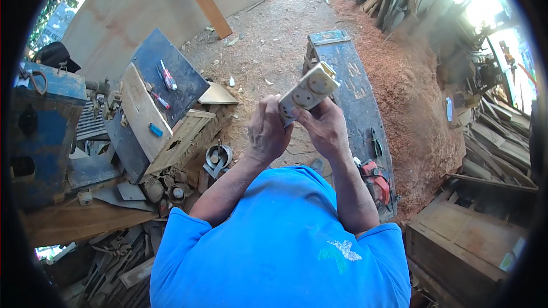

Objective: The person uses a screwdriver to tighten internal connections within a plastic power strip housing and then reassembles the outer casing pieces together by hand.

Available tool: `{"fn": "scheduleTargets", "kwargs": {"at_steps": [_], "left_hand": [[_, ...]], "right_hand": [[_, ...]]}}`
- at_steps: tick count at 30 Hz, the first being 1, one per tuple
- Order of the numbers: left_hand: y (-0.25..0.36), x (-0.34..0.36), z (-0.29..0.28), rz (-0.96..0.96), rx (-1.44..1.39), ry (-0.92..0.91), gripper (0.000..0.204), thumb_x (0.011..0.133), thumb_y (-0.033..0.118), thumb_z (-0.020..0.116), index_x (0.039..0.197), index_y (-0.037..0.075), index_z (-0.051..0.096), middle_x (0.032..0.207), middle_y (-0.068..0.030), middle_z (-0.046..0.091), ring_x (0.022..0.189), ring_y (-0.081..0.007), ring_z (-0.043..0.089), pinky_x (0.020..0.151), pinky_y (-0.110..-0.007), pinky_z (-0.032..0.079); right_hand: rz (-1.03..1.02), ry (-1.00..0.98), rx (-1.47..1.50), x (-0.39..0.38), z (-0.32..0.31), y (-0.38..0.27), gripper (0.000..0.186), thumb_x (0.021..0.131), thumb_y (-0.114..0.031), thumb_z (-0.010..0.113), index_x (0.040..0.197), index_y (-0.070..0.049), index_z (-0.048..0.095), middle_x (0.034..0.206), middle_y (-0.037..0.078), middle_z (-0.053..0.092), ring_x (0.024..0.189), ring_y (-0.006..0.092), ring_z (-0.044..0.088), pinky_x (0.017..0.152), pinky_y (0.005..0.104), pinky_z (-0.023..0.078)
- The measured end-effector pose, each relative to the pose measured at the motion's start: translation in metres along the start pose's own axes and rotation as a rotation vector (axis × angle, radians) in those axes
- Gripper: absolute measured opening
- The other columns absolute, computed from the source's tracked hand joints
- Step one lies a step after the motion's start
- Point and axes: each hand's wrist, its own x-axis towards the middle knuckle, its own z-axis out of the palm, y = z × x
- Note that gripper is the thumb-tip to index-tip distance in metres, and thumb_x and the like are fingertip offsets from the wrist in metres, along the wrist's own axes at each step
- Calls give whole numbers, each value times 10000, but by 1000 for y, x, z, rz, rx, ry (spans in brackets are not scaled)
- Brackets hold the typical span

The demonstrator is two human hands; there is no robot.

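Note:
In front of my chest I hold a worn, off-white power strip (309,92) with round sockets, tilted so its far end points up to the right. My left hand (267,125) is closed around its near left end. From below and the right, my right hand (326,127) grips it, the thumb lying on the socket face near the left end. The fingers behind the strip are hidden. Beyond my right hand lies a long dark bench (354,80) with worn paint, bearing a red power tool (375,182) and dark-handled pliers (376,142).
On the left, a dark board (171,60) carries a screwdriver (167,77), a second red-handled screwdriver (161,100) and a blue piece (155,130). A blue cabinet (43,131) stands further left. Reddish wood shavings (411,97) cover the ground at right, beside stacked scrap wood (496,142).

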Motion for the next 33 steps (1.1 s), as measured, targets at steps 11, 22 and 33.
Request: {"fn": "scheduleTargets", "kwargs": {"at_steps": [11, 22, 33], "left_hand": [[30, 25, -48, -144, -680, -317, 463, 883, 211, 761, 1265, 10, 594, 1097, -156, 636, 1008, -314, 658, 891, -423, 534], [36, 9, -35, 30, -599, -243, 338, 867, 114, 742, 1161, 12, 608, 1047, -154, 628, 924, -312, 647, 797, -415, 537], [23, 22, -46, -161, -741, -447, 353, 895, 162, 748, 1180, 11, 605, 1073, -127, 639, 1013, -229, 631, 867, -380, 518]], "right_hand": [[-91, -143, 20, -35, -54, 37, 243, 898, -51, 711, 1134, 7, 694, 1060, 90, 731, 997, 180, 683, 880, 340, 542], [-67, -179, 145, -54, -59, 50, 281, 879, -116, 782, 1119, 2, 694, 1041, 74, 722, 982, 159, 663, 872, 324, 530], [-33, -190, 43, -50, -37, 41, 335, 871, -119, 788, 1179, -36, 686, 1106, 56, 718, 1031, 165, 673, 908, 355, 541]]}}
